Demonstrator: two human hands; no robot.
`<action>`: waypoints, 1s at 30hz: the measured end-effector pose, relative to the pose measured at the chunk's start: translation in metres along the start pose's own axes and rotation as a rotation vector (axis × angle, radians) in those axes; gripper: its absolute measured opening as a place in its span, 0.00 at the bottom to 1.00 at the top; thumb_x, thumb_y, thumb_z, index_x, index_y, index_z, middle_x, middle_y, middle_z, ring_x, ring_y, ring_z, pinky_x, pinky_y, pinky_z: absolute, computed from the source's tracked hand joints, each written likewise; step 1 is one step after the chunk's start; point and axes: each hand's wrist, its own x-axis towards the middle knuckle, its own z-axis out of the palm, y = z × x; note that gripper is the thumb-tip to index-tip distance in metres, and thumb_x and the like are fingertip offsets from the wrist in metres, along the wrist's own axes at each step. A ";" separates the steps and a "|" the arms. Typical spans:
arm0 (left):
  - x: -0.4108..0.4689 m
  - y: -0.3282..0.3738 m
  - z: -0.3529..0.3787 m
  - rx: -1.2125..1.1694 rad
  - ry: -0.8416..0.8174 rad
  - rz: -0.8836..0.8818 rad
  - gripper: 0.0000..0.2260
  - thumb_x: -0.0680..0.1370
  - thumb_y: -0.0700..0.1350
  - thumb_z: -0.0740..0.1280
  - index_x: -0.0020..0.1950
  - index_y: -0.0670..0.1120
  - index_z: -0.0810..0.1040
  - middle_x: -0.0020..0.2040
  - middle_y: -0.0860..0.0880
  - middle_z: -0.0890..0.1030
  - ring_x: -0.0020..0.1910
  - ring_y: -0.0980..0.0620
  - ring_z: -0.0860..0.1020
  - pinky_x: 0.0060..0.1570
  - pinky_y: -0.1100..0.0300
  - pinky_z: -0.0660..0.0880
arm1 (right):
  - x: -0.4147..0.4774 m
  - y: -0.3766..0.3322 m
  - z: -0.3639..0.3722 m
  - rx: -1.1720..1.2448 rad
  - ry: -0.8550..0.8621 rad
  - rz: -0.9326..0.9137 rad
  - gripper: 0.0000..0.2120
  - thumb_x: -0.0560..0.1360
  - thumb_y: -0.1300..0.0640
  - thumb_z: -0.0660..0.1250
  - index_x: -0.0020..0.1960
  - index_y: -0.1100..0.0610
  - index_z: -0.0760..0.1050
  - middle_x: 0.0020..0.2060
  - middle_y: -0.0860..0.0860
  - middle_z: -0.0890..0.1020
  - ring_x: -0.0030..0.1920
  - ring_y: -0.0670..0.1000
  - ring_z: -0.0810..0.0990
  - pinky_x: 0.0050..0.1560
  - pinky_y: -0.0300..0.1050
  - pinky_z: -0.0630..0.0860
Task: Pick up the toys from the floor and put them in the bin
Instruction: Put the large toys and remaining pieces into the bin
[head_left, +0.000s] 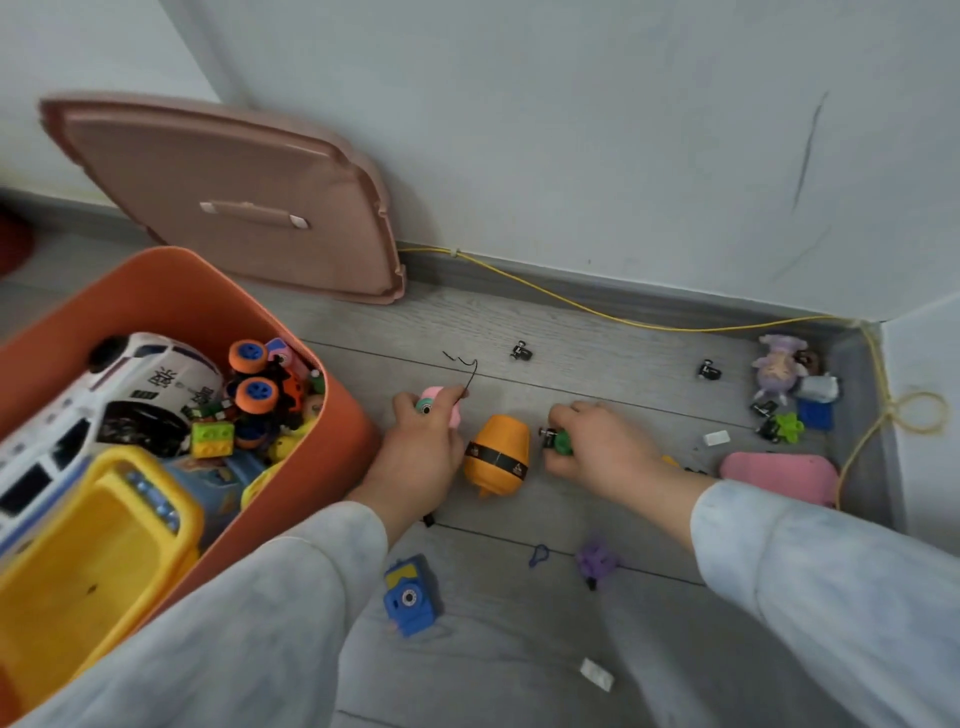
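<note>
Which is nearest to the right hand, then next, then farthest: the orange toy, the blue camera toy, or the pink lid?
From the right hand:
1. Orange toy, just to its left on the floor.
2. Blue camera toy, lower left, between the sleeves.
3. Pink lid, far left, leaning on the wall.

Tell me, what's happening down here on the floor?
A person is tidying toys into the orange bin, which is already well filled. The left hand grips a pink toy camera, and the right hand pinches a small green toy. An orange toy lies on the floor between them; a blue toy camera and others lie scattered.
</note>
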 end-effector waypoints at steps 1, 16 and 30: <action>-0.002 0.007 -0.009 -0.013 0.018 0.015 0.23 0.80 0.44 0.63 0.74 0.57 0.65 0.61 0.40 0.64 0.38 0.40 0.76 0.50 0.51 0.77 | -0.001 -0.003 -0.006 0.029 0.028 0.007 0.19 0.73 0.42 0.68 0.58 0.52 0.73 0.52 0.53 0.79 0.55 0.58 0.77 0.48 0.50 0.76; -0.035 0.046 -0.141 -0.229 0.448 0.255 0.23 0.79 0.41 0.61 0.72 0.58 0.66 0.60 0.48 0.65 0.43 0.63 0.71 0.46 0.69 0.65 | 0.004 -0.095 -0.115 0.426 0.506 -0.096 0.13 0.71 0.47 0.72 0.50 0.53 0.77 0.44 0.49 0.80 0.46 0.51 0.77 0.44 0.46 0.72; -0.111 -0.077 -0.194 -0.144 0.689 -0.003 0.20 0.81 0.44 0.62 0.71 0.59 0.66 0.66 0.46 0.64 0.46 0.56 0.73 0.48 0.73 0.67 | 0.030 -0.241 -0.144 0.522 0.534 -0.532 0.10 0.72 0.48 0.73 0.49 0.52 0.77 0.42 0.45 0.76 0.43 0.42 0.72 0.44 0.28 0.65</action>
